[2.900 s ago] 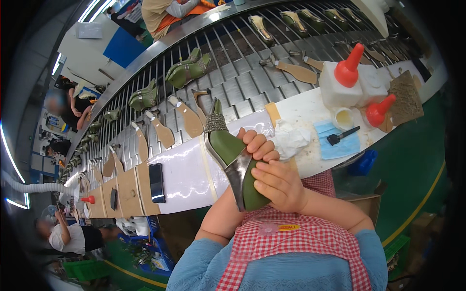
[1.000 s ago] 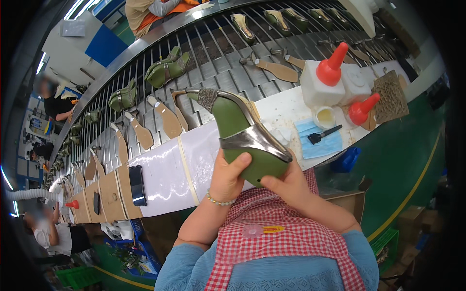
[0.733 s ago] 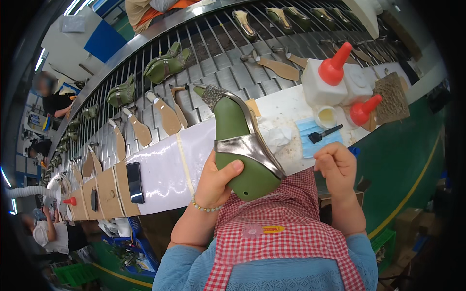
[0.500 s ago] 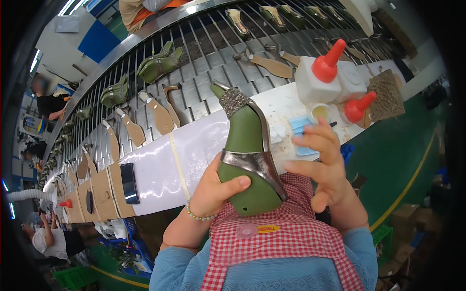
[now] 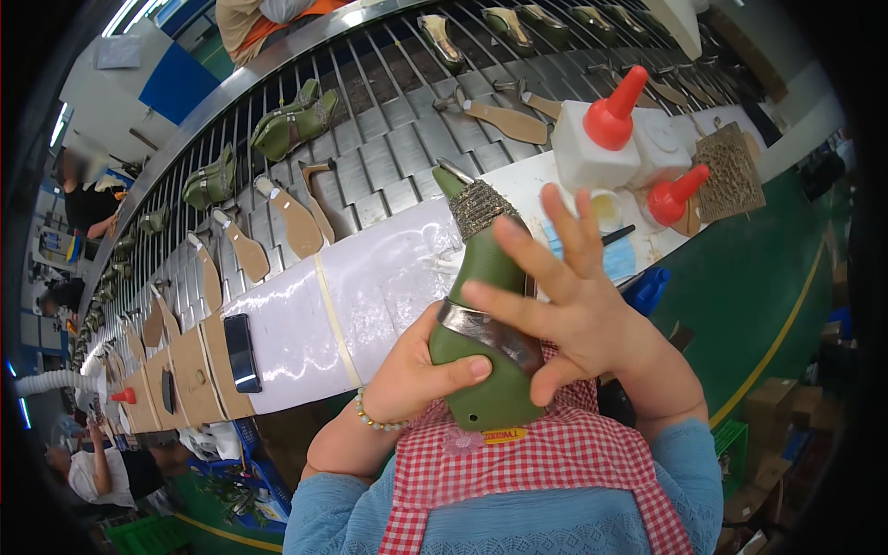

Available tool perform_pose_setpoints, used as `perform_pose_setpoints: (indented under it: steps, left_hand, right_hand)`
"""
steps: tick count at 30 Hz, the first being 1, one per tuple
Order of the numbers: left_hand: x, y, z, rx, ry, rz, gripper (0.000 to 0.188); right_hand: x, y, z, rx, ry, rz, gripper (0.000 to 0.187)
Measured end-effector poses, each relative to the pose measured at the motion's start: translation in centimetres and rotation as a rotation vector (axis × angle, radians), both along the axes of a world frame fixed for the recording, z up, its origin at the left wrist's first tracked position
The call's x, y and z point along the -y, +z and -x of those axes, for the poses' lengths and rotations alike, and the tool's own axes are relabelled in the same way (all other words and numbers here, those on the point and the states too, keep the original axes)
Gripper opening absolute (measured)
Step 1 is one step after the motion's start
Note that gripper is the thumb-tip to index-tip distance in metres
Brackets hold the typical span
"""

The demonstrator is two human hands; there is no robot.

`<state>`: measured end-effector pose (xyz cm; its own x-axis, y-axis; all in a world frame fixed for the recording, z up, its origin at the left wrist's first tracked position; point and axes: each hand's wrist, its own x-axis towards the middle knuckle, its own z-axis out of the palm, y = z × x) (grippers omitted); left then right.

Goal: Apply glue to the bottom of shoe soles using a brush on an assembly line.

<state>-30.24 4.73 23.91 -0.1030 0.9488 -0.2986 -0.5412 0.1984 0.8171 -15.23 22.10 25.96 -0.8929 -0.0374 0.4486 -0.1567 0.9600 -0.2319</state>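
My left hand (image 5: 412,370) is closed round a green shoe last (image 5: 462,370), its thumb pressed on the near end. A smooth metallic strap (image 5: 490,331) wraps the last's wide part. Farther along, a glittery band (image 5: 476,207) circles its narrow part, and the tip points away from me. Over the last's right side hovers my right hand (image 5: 578,310), fingers spread and nothing seen in it. It hides part of the last and strap; whether it touches them I cannot tell.
Beyond the white worktable (image 5: 296,324) runs a slatted metal conveyor (image 5: 370,148) carrying strapped green lasts (image 5: 294,125) and tan heeled soles (image 5: 504,120). Red-nozzled white bottles (image 5: 597,153), a small cup (image 5: 606,211) and a rough brown block (image 5: 729,174) stand to the right. A phone (image 5: 241,353) lies left.
My right hand has swung left and up, across the last's right side, fingers fanned out. My left hand has shifted the last slightly right and nearer to me.
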Motion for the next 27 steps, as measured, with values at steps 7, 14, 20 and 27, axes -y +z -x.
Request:
perform_pose_setpoints:
  steps: [7,14,20,27]
  left_hand:
    - [0.1,0.6,0.6,0.124,-0.017,-0.057,0.07]
    - [-0.1,-0.3,0.3,-0.002,-0.056,0.0,0.081]
    - [0.4,-1.1,0.6,0.138,0.013,-0.075,0.07]
    - [-0.1,-1.3,0.7,0.122,0.145,-0.079,0.07]
  right_hand:
    - [-0.8,-1.1,-1.2,-0.229,0.11,0.053,0.084]
    - [-0.4,-0.1,0.7,-0.045,0.04,0.004,0.092]
    - [0.8,0.9,-2.1,-0.459,-0.281,0.446,0.08]
    - [-0.3,-4.7,-5.3,-0.388,0.055,0.958,0.04]
